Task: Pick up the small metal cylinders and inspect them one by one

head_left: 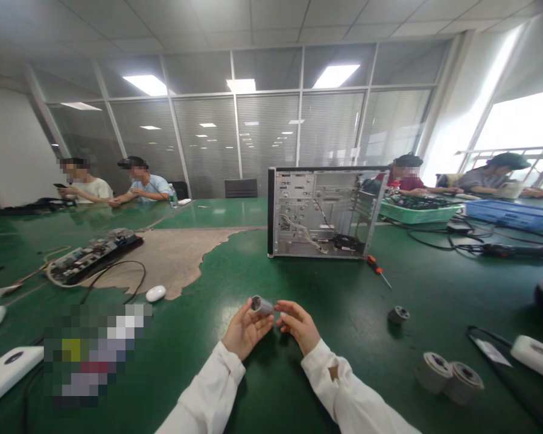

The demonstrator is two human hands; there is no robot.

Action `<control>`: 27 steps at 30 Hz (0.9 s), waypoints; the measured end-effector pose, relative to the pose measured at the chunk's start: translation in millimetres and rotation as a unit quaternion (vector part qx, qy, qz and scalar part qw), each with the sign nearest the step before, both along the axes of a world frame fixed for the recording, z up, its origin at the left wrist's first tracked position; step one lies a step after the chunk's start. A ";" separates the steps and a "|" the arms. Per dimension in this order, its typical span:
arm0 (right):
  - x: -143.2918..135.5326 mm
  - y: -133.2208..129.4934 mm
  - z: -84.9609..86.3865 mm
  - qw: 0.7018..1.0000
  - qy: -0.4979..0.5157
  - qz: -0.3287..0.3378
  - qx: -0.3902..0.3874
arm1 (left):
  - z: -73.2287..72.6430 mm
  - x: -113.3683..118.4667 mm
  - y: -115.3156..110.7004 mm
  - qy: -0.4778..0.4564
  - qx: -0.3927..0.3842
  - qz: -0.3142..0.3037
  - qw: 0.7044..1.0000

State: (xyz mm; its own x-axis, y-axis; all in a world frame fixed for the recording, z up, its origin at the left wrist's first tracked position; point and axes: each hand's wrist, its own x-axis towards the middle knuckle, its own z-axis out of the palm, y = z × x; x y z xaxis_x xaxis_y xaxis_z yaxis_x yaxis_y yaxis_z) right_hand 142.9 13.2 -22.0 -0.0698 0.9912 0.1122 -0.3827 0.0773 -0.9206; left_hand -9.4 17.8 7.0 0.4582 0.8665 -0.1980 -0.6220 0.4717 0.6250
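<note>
A small grey metal cylinder (262,306) lies across the fingers of my left hand (247,330), its hollow-looking end facing left. My right hand (298,324) is just right of the cylinder, fingers bent and slightly apart, with fingertips near its right end; I cannot make out anything in it. Similar cylinders stand on the green table (235,277): a small one (399,314) to the right, and two larger ones (433,372) side by side at the lower right.
An open computer case (321,211) stands ahead, with an orange-handled screwdriver (379,271) beside it. A circuit assembly (95,256) lies left, near a white oval object (155,293). Green (419,214) and blue baskets (513,214) sit at the back right. Several people sit across the table.
</note>
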 end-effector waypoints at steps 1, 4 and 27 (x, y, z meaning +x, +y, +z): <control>-0.1 -0.2 0.5 1.000 0.001 0.001 0.000 | 1.2 0.0 -0.8 0.003 -0.002 -0.009 1.000; -0.1 -0.7 1.4 1.000 0.004 0.004 0.001 | 4.3 0.3 -2.8 0.012 -0.008 -0.028 1.000; -1.0 0.9 -1.2 1.000 0.008 0.012 -0.010 | 1.7 -4.1 -2.9 -0.034 0.009 -0.052 0.998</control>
State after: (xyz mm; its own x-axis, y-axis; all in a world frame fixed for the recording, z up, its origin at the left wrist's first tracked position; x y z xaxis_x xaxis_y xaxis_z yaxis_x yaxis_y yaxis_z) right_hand 141.9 14.1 -23.2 -0.0918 0.9913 0.0941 -0.3984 0.0501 -0.9158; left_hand -13.5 14.9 8.7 0.5585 0.8160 -0.1491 -0.6108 0.5261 0.5917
